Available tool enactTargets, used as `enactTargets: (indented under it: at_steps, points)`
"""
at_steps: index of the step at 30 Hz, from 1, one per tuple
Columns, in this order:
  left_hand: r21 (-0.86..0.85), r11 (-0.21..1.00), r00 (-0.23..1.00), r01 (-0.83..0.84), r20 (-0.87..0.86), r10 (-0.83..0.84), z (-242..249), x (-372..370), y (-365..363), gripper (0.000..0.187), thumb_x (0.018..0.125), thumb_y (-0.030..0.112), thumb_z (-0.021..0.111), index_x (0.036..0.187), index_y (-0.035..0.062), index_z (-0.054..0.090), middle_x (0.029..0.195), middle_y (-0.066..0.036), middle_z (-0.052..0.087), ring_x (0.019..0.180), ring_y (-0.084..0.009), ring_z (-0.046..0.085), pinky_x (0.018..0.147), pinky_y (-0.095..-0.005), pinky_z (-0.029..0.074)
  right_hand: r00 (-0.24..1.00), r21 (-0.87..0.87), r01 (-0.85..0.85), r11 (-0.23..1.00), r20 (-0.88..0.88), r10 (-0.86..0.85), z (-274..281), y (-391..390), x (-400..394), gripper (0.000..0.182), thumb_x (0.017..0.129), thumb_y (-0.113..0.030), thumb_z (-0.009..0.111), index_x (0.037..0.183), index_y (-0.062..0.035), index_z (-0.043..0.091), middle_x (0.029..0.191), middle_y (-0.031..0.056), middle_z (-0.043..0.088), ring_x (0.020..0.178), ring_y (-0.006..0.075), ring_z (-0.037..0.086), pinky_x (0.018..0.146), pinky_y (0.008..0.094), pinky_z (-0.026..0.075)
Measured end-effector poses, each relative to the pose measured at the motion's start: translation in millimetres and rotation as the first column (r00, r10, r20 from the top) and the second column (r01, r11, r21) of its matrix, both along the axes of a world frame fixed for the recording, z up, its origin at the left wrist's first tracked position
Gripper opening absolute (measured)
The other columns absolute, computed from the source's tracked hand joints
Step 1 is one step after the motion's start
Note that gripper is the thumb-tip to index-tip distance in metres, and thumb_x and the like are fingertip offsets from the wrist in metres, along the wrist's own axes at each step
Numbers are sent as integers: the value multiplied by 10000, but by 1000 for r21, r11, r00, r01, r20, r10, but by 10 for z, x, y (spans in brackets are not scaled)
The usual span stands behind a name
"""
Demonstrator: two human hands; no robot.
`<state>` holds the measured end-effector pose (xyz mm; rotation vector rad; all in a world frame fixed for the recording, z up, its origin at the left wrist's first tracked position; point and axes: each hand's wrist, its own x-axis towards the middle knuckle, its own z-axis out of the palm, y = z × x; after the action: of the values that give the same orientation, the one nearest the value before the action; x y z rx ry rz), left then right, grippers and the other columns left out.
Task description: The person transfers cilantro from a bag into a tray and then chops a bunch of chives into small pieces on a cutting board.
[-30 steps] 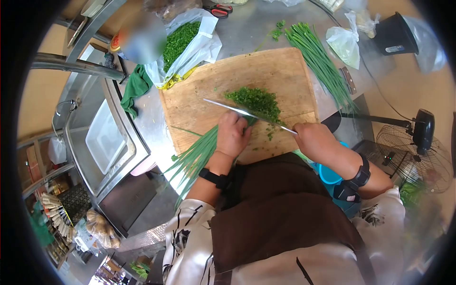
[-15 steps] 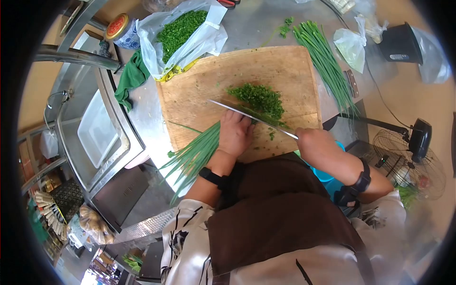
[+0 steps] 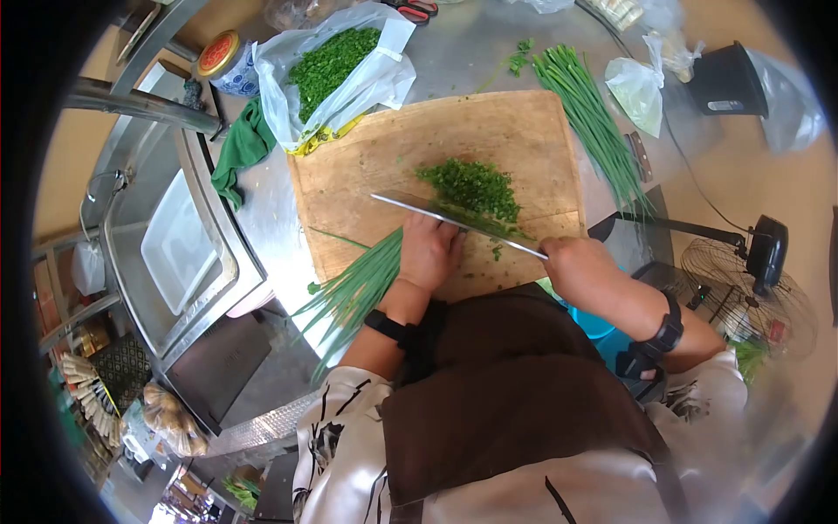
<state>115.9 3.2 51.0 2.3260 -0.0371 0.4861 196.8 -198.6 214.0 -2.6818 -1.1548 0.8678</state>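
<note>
My left hand (image 3: 429,253) is closed over a bunch of green onions (image 3: 365,278), pressing it on the wooden cutting board (image 3: 358,179). The long green ends trail off the board's near left edge. In my right hand (image 3: 569,260) is the handle of a knife (image 3: 463,225). Its blade lies across the front of my left fingers, tip pointing left. Just beyond the blade sits a pile of chopped green onions (image 3: 476,186). My left fingertips are partly hidden by the blade.
A plastic bag (image 3: 388,74) of chopped greens stands at the board's far left corner, beside a green cloth (image 3: 244,144) and a lidded jar (image 3: 229,63). More whole green onions (image 3: 589,113) and another knife (image 3: 642,157) lie right. A sink (image 3: 157,236) is left; a fan (image 3: 768,258) is right.
The knife blade has shifted slightly left and nearer to me, over the front of my left fingers. My left hand keeps its hold on the green onions. The view has shifted slightly.
</note>
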Motion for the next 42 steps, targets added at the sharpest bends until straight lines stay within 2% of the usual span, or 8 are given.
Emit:
enactTargets:
  at_steps: [6, 12, 18, 24, 27, 30, 36, 42]
  points:
    - [-8, 1000, 1000, -4, -24, 4, 45, -15, 11, 129, 669, 102, 702, 766, 53, 633, 980, -103, 557, 961, -317, 512, 823, -441, 426, 995, -190, 64, 980, -58, -76, -334, 97, 9, 136, 844, -131, 559, 868, -1, 590, 727, 220, 616, 704, 416, 612, 627, 502, 487]
    - [26, 1000, 999, 7, -34, -6, 83, -51, 18, 123, 678, 110, 704, 748, 66, 613, 913, -93, 539, 912, -311, 510, 807, -435, 428, 998, 128, 55, 990, -24, -52, -675, 328, 120, 178, 884, -174, 546, 877, -4, 598, 721, 221, 612, 707, 413, 611, 643, 514, 481]
    - [14, 1000, 1000, 14, -3, -14, 8, -52, 34, 143, 677, 123, 716, 762, 68, 614, 908, -95, 537, 912, -311, 510, 804, -434, 428, 997, -45, 62, 997, -33, -64, -29, 134, 10, 171, 878, -164, 544, 870, -4, 606, 707, 213, 607, 701, 407, 613, 630, 499, 486]
    - [23, 1000, 1000, -13, 11, 13, 36, -59, 19, 143, 682, 121, 715, 761, 59, 613, 921, -98, 546, 919, -312, 517, 799, -431, 436, 999, -79, -12, 997, -46, 9, -451, 209, 54, 110, 815, -103, 551, 834, -2, 590, 691, 212, 605, 667, 419, 605, 606, 491, 486]
    - [48, 999, 1000, -2, 12, 1, 33, -63, 31, 142, 679, 118, 715, 751, 57, 609, 925, -98, 549, 911, -312, 518, 792, -428, 440, 998, -15, 46, 999, -44, -46, -551, 523, 83, 127, 772, -63, 551, 856, 15, 605, 757, 223, 642, 735, 406, 635, 665, 489, 501]
    - [37, 999, 1000, 1, -8, -1, 52, -80, 27, 150, 669, 120, 722, 744, 56, 608, 913, -98, 545, 905, -312, 519, 792, -428, 439, 1000, 133, 21, 991, -14, -20, -630, 413, 115, 190, 887, -168, 531, 851, 5, 602, 702, 214, 611, 674, 425, 599, 617, 501, 482]
    - [47, 998, 999, -31, 37, 29, -3, -89, 9, 168, 677, 138, 728, 769, 60, 611, 918, -99, 533, 921, -314, 514, 808, -435, 435, 996, -62, 67, 996, -46, -70, 9, 170, -4, 194, 892, -185, 540, 862, -7, 611, 705, 220, 613, 686, 421, 605, 622, 499, 480]
    - [44, 999, 1000, -19, -1, 19, 11, -101, 15, 167, 682, 140, 726, 785, 63, 618, 928, -101, 530, 930, -313, 511, 829, -439, 427, 998, -124, 35, 992, -49, -41, -513, 338, 48, 173, 880, -169, 539, 864, -16, 618, 709, 218, 616, 702, 406, 617, 635, 499, 483]
